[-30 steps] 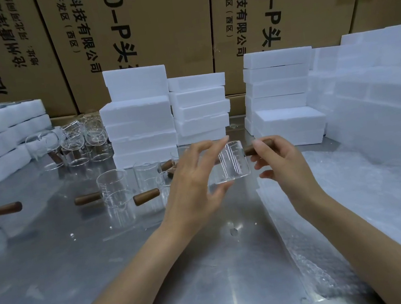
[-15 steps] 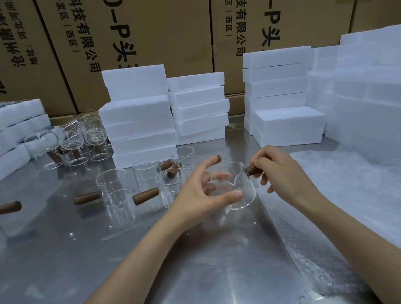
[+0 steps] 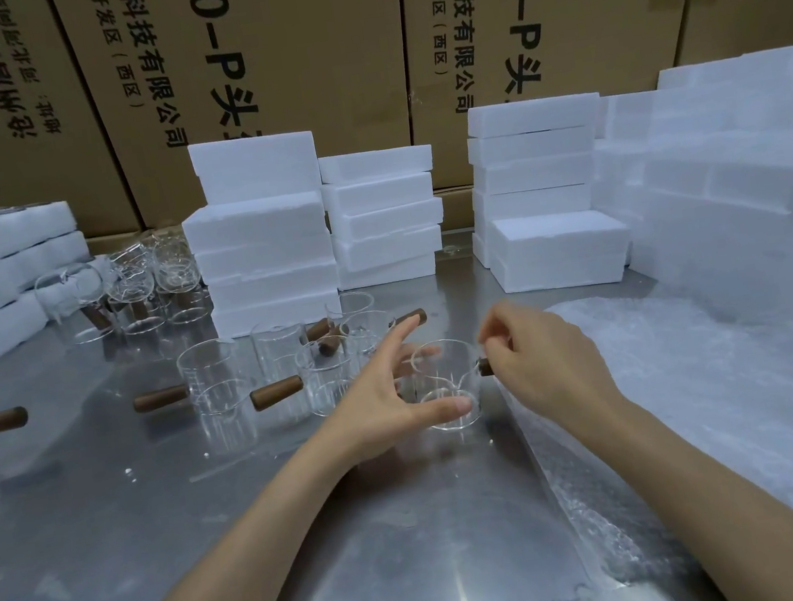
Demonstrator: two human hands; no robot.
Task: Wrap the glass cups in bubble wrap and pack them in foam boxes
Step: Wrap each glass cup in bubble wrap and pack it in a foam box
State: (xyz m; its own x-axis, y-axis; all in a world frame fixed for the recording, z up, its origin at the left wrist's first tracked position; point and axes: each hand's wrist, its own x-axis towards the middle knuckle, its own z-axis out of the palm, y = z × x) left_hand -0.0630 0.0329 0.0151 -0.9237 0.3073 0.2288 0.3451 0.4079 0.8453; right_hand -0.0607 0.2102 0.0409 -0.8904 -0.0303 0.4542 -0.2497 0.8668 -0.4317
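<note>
Head view: two hands on one glass cup (image 3: pixel 447 385).
The left hand (image 3: pixel 388 403) is spread open around the cup; the right hand (image 3: pixel 540 361) pinches its wooden handle (image 3: pixel 484 367).

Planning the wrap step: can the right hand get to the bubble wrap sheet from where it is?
Probably yes. The bubble wrap lies directly beside the right hand, nothing between, but it must first release the cup.

Two bare forearms enter from about five and seven o'clock, with no sleeves, gloves, watch or rings in view. The left hand (image 3: pixel 388 398) and right hand (image 3: pixel 540 361) are slim, with long fingers and short, plain, unpainted nails.
</note>
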